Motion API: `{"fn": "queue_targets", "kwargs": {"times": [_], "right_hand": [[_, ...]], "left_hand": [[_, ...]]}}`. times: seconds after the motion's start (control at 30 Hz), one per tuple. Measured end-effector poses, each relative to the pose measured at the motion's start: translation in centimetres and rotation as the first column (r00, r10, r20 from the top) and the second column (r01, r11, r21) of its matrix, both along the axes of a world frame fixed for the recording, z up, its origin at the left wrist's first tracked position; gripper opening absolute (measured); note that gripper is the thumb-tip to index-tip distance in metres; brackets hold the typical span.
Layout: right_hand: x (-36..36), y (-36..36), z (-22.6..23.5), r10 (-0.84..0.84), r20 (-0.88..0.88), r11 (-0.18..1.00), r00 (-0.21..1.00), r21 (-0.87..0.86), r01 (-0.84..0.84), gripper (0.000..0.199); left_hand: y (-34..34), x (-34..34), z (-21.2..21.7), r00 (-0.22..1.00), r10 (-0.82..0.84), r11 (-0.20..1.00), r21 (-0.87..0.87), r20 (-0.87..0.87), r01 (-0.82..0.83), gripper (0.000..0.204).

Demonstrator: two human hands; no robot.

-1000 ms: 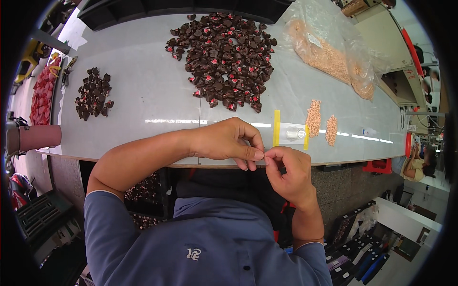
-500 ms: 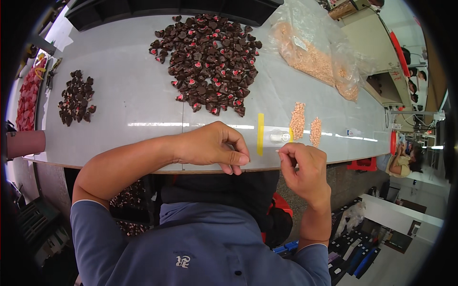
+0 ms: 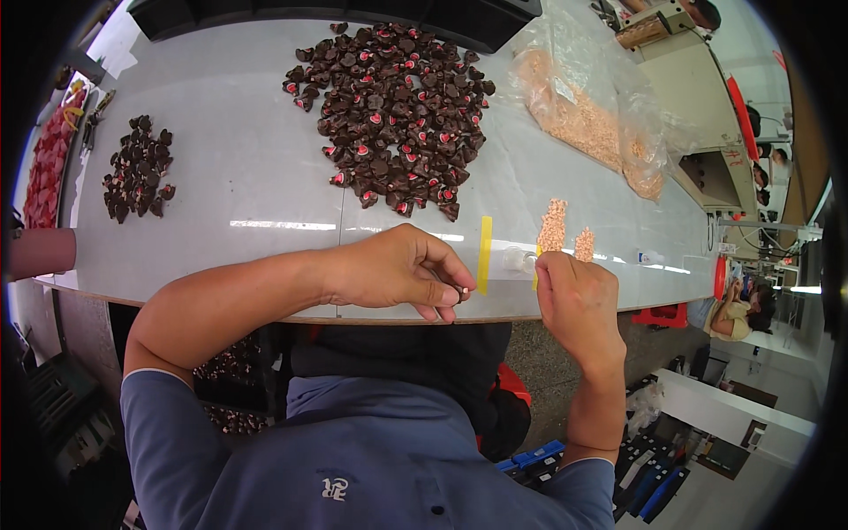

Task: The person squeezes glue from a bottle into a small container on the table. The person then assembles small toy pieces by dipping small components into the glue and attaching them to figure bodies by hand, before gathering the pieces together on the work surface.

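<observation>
My left hand [image 3: 389, 269] pinches a small dark brown piece [image 3: 464, 295] at its fingertips, just above the table's front edge. A pale spot shows on that piece. My right hand [image 3: 580, 305] is closed, thumb against forefinger, beside a small clear dish [image 3: 514, 258] and just in front of a narrow pile of tiny peach-coloured pieces [image 3: 551, 225]. What its fingertips hold, if anything, is hidden. A smaller peach pile [image 3: 584, 244] lies right of the first. Beyond my left hand spreads a large heap of dark brown pieces [image 3: 397, 132], several with red-and-white spots.
Yellow tape strips [image 3: 485, 256] mark the table near the dish. At the far right slumps a clear bag [image 3: 587, 124] of peach pieces. A black crate [image 3: 327, 19] stands at the back. Leftward lie a smaller dark heap [image 3: 139, 172] and a pink cylinder [image 3: 42, 253].
My right hand has moved slightly right and turned, its fingertips now by the peach pile; the small pale piece it pinched no longer shows there. The dark piece has come into sight in my left fingertips.
</observation>
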State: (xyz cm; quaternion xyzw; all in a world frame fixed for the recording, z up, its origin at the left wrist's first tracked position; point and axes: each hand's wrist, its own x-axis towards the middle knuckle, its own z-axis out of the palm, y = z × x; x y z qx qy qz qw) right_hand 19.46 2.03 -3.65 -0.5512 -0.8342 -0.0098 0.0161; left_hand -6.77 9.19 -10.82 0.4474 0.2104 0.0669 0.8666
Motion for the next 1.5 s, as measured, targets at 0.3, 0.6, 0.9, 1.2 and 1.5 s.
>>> {"fn": "queue_targets", "kwargs": {"times": [0.3, 0.6, 0.9, 1.2, 1.5], "right_hand": [[0.1, 0.1, -0.1, -0.012, 0.033, 1.0, 0.999, -0.005, 0.013, 0.011], [-3.4, -2.1, -0.3, -0.119, -0.55, 0.993, 0.827, -0.081, 0.088, 0.011], [-5.5, -2.0, -2.2, 0.014, -0.654, 1.0, 0.756, 0.015, -0.005, 0.014], [-5.8, -1.8, -2.5, 0.044, -0.644, 0.998, 0.764, 0.059, -0.007, 0.015], [-6.4, -2.2, -1.9, 0.128, -0.529, 0.983, 0.839, 0.178, -0.038, 0.014]], "left_hand": [[0.1, 0.0, -0.3, 1.0, 0.02, 0.999, -0.038, 0.018, -0.019, 0.029], [0.0, 0.1, -0.6, 0.996, 0.085, 0.994, -0.072, 0.024, -0.083, 0.028], [-0.1, 0.3, -0.5, 0.994, 0.105, 0.993, -0.055, 0.016, -0.104, 0.027], [-0.1, 0.3, -0.5, 0.994, 0.106, 0.993, -0.056, 0.002, -0.106, 0.027], [-0.1, 0.3, -0.7, 0.991, 0.131, 0.989, -0.064, 0.005, -0.13, 0.026]]}}
